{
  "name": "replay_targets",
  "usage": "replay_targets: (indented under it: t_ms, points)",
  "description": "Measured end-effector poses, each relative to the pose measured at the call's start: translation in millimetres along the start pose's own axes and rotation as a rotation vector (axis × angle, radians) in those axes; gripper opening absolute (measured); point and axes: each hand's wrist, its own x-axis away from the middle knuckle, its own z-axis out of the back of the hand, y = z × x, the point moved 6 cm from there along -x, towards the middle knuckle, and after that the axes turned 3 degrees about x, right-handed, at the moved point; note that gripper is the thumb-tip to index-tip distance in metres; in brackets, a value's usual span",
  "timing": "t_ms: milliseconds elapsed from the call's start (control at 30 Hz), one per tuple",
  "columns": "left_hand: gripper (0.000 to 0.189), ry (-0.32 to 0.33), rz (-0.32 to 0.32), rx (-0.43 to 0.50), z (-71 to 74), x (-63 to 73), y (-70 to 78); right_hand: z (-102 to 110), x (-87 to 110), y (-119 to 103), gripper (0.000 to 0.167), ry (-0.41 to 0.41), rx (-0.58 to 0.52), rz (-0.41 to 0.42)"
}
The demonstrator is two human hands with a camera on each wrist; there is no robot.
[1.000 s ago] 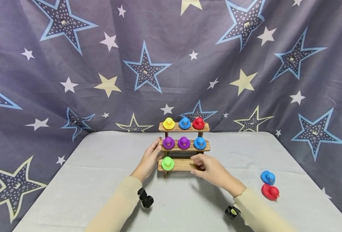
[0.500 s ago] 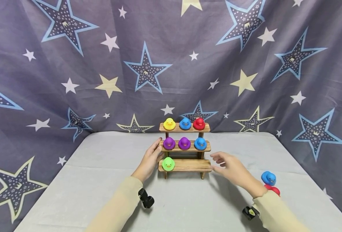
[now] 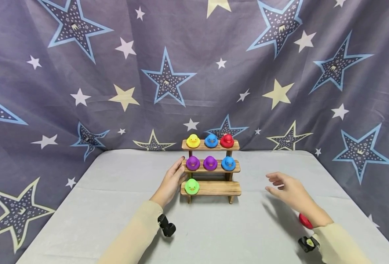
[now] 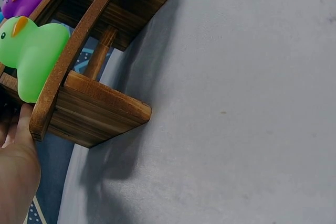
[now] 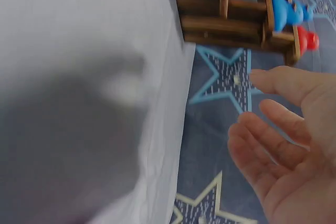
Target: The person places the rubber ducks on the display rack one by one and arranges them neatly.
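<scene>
A small three-tier wooden display stand (image 3: 219, 187) stands on the table. Its top tier carries a yellow duck (image 3: 193, 141), a blue duck (image 3: 211, 140) and a red duck (image 3: 227, 140). On the middle tier sit two purple ducks (image 3: 210, 163) and another blue duck (image 3: 228, 163). A green duck (image 3: 192, 186) occupies the left end of the bottom tier. My left hand (image 3: 170, 183) touches the stand's left side, fingers fairly straight. To the right of the stand, my right hand (image 3: 290, 190) hovers over the table, fingers loosely bent and holding nothing.
Another red duck (image 3: 305, 221) lies on the table at the right, partly hidden by my right forearm. The white-covered table (image 3: 221, 234) ends at a grey curtain (image 3: 168, 121) with a star pattern behind the stand.
My right hand has moved away from the bottom tier to the right. Its arm now hides the loose blue duck and part of the loose red one. The left hand stays at the stand.
</scene>
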Motion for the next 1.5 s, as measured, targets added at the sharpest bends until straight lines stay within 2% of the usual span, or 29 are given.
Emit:
replay_targets:
  t_ms: [233,400,667,1133,1500]
  points:
    - [0.054,-0.002,0.008,0.004,0.0,0.2,-1.9,19.0,11.7,30.4,0.034,0.012,0.062,-0.073]
    - [0.053,-0.001,0.001,0.0,0.1,0.0,-1.3,27.5,20.3,52.7,0.035,-0.016,0.11,-0.152]
    - [0.053,0.004,0.0,-0.004,1.0,-0.3,-1.4,36.8,32.5,77.9,0.044,-0.065,0.159,-0.228]
    - [0.053,0.008,0.0,-0.012,1.4,0.7,-0.8,30.6,48.3,107.2,0.057,-0.135,0.154,-0.318]
    - [0.053,0.001,-0.003,0.0,0.9,0.2,-0.3,29.7,49.8,110.1,0.058,-0.199,0.201,-0.362]
